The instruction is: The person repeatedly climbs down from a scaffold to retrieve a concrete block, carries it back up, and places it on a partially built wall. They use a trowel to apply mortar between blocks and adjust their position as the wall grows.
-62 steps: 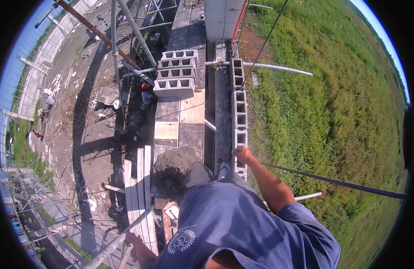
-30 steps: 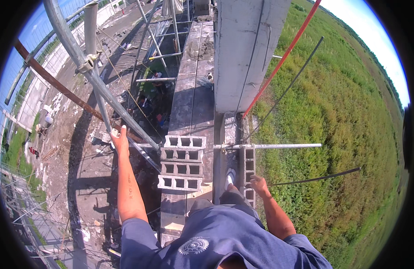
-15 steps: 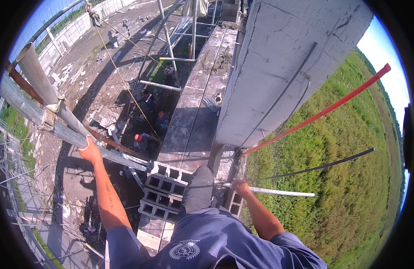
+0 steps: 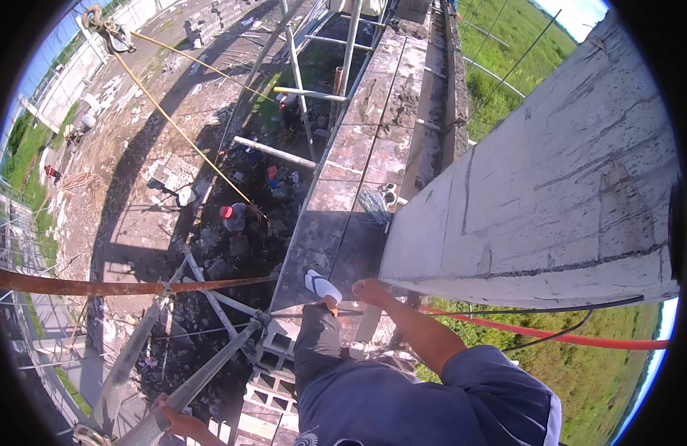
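At the lower left, my left hand (image 4: 178,421) is closed round a grey metal scaffold pipe (image 4: 218,361) that slopes up to a joint by the blocks. My right hand (image 4: 370,292) is curled closed over the dark walkway boards (image 4: 334,249), close to the lower edge of the big concrete column (image 4: 533,201). Its palm is hidden, so I cannot see if it holds anything. Just left of it, my foot in white footwear with a dark V-shaped strap (image 4: 323,284) is on the boards. Hollow concrete blocks (image 4: 273,386) are beside my leg.
A rusty pipe (image 4: 128,284) crosses at left. A red pole (image 4: 552,336) and dark rods extend right past the column. A bundle of wires (image 4: 375,205) lies on the walkway. A rope (image 4: 181,134) hangs over a deep drop, where a person in a red cap (image 4: 236,215) is below.
My right hand has left the light pipe end at the right and moved forward and left over the boards. My left hand is lower in view, still on a pipe. My foot has come into view.
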`<state>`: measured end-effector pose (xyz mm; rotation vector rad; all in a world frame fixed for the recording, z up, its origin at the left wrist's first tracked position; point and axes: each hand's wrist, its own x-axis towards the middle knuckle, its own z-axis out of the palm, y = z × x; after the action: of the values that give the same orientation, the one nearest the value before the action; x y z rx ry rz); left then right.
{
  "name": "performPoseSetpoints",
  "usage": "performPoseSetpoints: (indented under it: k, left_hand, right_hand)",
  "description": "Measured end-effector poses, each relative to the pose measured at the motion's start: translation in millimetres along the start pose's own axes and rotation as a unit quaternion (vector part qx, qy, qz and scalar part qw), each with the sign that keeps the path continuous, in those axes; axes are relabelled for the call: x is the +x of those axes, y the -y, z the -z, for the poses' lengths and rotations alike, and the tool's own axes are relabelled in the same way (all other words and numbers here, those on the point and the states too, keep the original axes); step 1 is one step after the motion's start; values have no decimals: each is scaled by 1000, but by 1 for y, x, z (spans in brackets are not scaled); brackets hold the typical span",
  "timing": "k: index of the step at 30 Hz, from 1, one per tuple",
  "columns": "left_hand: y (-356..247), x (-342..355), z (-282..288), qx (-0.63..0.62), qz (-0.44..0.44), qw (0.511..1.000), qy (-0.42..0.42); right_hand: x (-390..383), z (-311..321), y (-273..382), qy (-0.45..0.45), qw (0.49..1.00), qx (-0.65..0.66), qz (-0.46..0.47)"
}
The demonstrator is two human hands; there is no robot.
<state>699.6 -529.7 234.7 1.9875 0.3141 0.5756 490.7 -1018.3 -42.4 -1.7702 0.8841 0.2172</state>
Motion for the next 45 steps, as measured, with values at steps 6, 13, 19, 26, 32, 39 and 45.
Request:
performPoseSetpoints:
  k: [6, 13, 19, 26, 32, 39, 45]
  left_hand:
    - [-32, -23, -18, 56, 96, 991, -78]
    - [-19, -24, -9, 81, 144, 978, -128]
    - [27, -21, 4, 138, 219, 938, -229]
    - [-1, -74, -76, 39, 381, 814, -437]
    - [-50, -231, -295, -12, 567, 819, -91]
    - [-78, -301, -373, -32, 624, 780, 22]
    - [-47, -295, -364, -104, 617, 773, -101]
  right_hand:
    - [106, 90, 99, -81, 996, 16, 19]
    - [153, 198, 122, -68, 994, -85, -3]
    - [224, 272, 85, 23, 976, -217, -3]
    - [355, 351, 174, 75, 990, 16, -117]
    - [432, 411, 265, 52, 993, -101, 6]
    - [495, 419, 271, 115, 923, -336, 152]
    - [524, 360, 300, 213, 917, -308, 135]
